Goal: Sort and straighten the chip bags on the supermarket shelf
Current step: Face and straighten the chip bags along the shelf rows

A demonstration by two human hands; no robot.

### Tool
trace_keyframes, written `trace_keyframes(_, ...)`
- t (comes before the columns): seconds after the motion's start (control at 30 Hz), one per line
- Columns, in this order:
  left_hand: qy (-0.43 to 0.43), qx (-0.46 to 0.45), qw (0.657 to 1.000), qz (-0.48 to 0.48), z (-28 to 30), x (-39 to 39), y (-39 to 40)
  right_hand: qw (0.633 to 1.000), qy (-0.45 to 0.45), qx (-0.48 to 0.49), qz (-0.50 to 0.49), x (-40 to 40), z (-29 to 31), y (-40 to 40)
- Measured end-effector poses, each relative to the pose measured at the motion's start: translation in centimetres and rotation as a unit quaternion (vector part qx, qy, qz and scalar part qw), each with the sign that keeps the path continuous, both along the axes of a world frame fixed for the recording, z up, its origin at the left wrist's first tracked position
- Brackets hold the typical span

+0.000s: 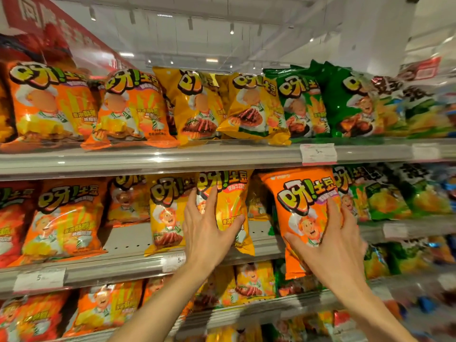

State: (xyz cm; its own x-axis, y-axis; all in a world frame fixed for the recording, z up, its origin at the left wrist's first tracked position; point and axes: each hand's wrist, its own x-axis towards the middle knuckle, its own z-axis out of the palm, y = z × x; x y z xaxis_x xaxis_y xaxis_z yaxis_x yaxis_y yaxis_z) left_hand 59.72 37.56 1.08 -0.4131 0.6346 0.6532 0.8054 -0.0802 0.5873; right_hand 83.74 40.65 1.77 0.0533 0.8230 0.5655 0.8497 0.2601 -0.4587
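Chip bags crowd the supermarket shelf in front of you, glossy pillows printed with a cartoon chef and bold yellow-green lettering. Your right hand (pixel 330 240) holds an orange bag (pixel 299 206) out in front of the middle shelf (pixel 123 267), fingers spread up its face and side and thumb across its lower front, so that grip is grasping the bag; it stands roughly upright, tipped slightly, its bottom edge hanging below the shelf rail. Your left hand (pixel 206 223) lies on a yellow bag (pixel 228 206) standing on the same shelf, fingers fanned across its front and thumb bent against its right side. You have that grip pressed on the bag rather than clenched. Just left of it stands another yellow bag (pixel 164 213), its lower edge over the shelf lip, and beyond a bare gap leans an orange bag with cheese art (pixel 65 220).

On the upper shelf (pixel 148 159), orange, yellow and green bags run left to right, several tilted and overlapping. A white price tag (pixel 318 153) is clipped to that rail. Green bags (pixel 385 196) fill the right of the middle shelf, blurred. More orange and yellow bags sit on the lower shelf (pixel 246 314) beneath your forearms.
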Motion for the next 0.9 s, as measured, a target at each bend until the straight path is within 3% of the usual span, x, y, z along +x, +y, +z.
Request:
trace_keyframes(0.4,0.045,-0.057,0.993,0.094,-0.8,4.2,7.9,1.0,0.005,-0.03,-0.002,3.0,-0.5,1.8)
trace_keyframes(0.67,0.063,-0.108,0.99,0.063,-2.3,4.5,8.0,0.999,0.02,-0.04,0.004,3.3,-0.9,2.3)
trace_keyframes(0.8,0.103,-0.024,0.994,0.016,-1.7,0.9,4.7,0.999,0.029,-0.031,0.013,3.0,-0.9,2.2)
trace_keyframes(0.9,0.132,0.048,0.989,0.037,-1.6,-4.0,1.9,0.998,0.037,-0.029,0.029,2.0,-1.0,2.0)
